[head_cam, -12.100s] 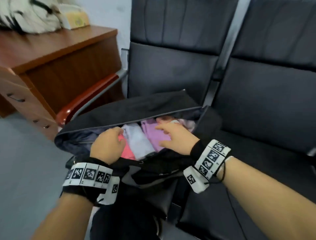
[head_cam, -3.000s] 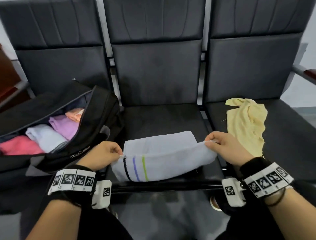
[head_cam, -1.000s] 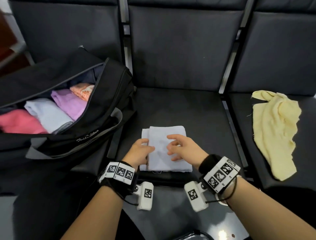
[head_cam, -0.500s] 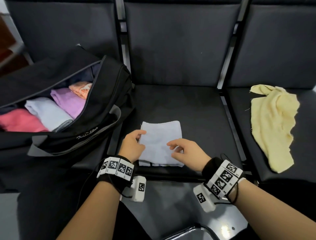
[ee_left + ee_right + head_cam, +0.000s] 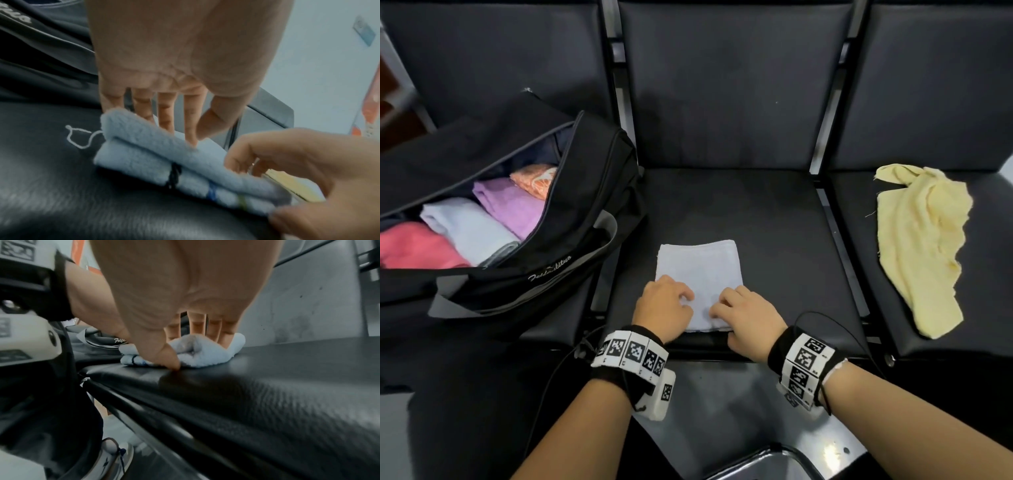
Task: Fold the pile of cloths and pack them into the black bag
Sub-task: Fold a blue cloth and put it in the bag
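A pale blue towel [image 5: 698,270], folded into a small rectangle, lies on the middle seat near its front edge. Both hands are at the towel's near edge. My left hand [image 5: 666,305] rests on the top layer with its fingers [image 5: 191,126] straight. My right hand [image 5: 743,313] pinches the near edge, with the thumb [image 5: 164,353] at the seat surface and the fingers on top. The black bag [image 5: 582,219] lies unzipped on the left seat. It holds folded pink, white, purple and orange cloths. A loose yellow cloth [image 5: 917,246] lies on the right seat.
Three black padded seats stand in a row with metal bars [image 5: 839,246] between them. The bag's grey strap [image 5: 524,305] hangs over the front of the left seat. A shiny metal rim [image 5: 767,462] shows on the floor below me.
Both hands have slid back from the middle of the folded towel to its near edge. My right hand now pinches that edge. The towel, the bag and the yellow cloth lie as before.
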`<state>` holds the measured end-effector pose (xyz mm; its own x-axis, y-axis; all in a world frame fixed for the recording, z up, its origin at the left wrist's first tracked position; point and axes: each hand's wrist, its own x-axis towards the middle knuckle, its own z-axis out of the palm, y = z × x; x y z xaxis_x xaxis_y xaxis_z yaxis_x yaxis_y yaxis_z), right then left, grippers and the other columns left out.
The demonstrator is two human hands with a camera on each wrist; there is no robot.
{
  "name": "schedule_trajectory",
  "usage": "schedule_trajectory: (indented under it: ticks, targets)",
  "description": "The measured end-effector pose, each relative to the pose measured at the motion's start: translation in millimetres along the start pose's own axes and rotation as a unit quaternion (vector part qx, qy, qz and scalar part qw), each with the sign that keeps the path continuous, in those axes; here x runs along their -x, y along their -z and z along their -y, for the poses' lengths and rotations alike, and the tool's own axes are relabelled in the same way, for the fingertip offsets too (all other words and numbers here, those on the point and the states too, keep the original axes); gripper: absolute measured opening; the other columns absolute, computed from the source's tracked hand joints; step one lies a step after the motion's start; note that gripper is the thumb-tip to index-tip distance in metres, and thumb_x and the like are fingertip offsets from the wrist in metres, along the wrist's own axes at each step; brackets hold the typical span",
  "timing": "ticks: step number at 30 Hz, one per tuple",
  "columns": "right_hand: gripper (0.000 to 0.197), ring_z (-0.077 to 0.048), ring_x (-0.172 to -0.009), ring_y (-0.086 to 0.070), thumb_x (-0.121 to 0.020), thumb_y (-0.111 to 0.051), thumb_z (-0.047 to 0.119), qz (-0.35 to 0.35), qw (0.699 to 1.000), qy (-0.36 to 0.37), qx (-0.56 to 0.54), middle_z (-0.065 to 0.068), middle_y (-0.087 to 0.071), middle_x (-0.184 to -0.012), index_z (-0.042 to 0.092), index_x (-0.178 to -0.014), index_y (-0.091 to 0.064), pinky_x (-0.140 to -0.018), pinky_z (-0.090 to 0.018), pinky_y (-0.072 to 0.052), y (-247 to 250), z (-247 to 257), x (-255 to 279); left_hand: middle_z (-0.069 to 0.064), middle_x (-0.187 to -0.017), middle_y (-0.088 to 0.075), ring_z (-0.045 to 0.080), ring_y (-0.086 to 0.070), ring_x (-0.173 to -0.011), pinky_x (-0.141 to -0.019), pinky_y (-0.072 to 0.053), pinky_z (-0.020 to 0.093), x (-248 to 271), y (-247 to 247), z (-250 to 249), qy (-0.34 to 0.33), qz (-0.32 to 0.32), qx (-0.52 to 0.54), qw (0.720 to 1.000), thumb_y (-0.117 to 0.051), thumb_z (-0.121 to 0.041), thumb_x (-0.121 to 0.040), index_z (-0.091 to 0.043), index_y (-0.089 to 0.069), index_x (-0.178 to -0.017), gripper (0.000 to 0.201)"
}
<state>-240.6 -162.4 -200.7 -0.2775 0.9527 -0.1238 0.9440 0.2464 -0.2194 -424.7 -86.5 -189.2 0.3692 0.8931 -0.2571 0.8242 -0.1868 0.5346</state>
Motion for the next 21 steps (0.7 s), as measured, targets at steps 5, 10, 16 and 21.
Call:
schedule_trajectory:
  ticks: [5,10,16,21]
  targets:
    - [0.038,-0.027,-0.088,-0.051,-0.071,-0.058,-0.001,-0.036,0.999,-0.010,0.013,-0.003,-0.057,-0.102,0.016,-0.105,-0.063,-0.057,-0.032,-0.041,-9.7,-3.9,0.4,-0.012,-0.124,-0.046,0.015,-0.040,-0.122,-0.102,-0.039,0.037,4.8,-10.6,-10.5,0.024,0.043,-0.110,0.993,-0.058,-0.060,-0.065,-0.037,-0.060,-0.120,0.060]
    - [0.034,-0.026,-0.097,-0.054,-0.082,-0.051,-0.001,-0.007,0.992,-0.072,-0.101,-0.004,-0.061,-0.106,0.014,-0.108,-0.066,-0.078,-0.038,-0.047,1.7,-11.5,-10.2,-0.010,-0.121,-0.044,0.019,-0.041,-0.117,-0.097,-0.042,0.037,3.6,-13.8,-9.7,0.007,0.048,-0.165,0.985,-0.074,-0.050,-0.065,-0.037,-0.053,-0.120,0.060]
    - [0.035,-0.007,-0.084,-0.059,-0.074,-0.056,0.001,-0.104,0.939,-0.126,-0.304,0.011,-0.065,-0.091,0.030,-0.090,-0.066,-0.075,-0.022,-0.047,24.0,-22.2,-1.9,0.000,-0.110,-0.059,0.027,-0.055,-0.103,-0.082,-0.046,0.037,3.8,-13.7,-13.1,-0.034,-0.031,-0.178,0.983,-0.052,-0.015,-0.089,-0.024,-0.061,-0.105,0.021]
    - [0.055,-0.019,-0.117,-0.044,-0.078,-0.065,0.025,0.025,0.999,-0.028,-0.019,0.007,-0.048,-0.130,0.028,-0.131,-0.051,-0.094,-0.033,-0.040,12.9,-16.8,10.7,0.001,-0.102,-0.066,0.026,-0.058,-0.103,-0.084,-0.050,0.036,-0.8,-4.8,-9.7,-0.061,-0.010,-0.138,0.988,-0.052,-0.015,-0.089,-0.023,-0.069,-0.095,0.020]
